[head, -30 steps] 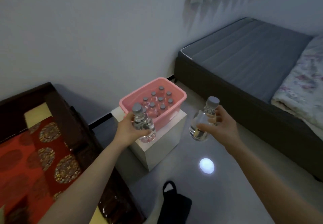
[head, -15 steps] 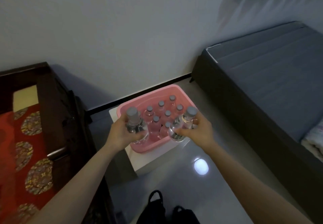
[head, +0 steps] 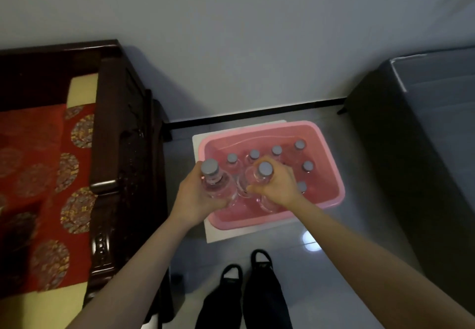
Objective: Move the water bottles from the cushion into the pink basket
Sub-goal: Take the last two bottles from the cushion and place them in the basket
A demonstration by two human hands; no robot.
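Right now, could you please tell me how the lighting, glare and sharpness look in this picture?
Head view: dim, flat light; one bright glare patch on the glossy floor near the pink basket; the clear bottles gripped by the left hand and right hand look soft and merge together; wide-angle stretch at the edges.

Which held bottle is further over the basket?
The bottle in the right hand, over the middle of the basket; the other bottle, in the left hand, is at its left rim.

Light: dim, cool cast | Glare: bright spot on glossy floor [head: 309, 241] | Shadows: soft, on wall [head: 231, 33] | Distortion: wide-angle bending at edges | Focus: slightly soft
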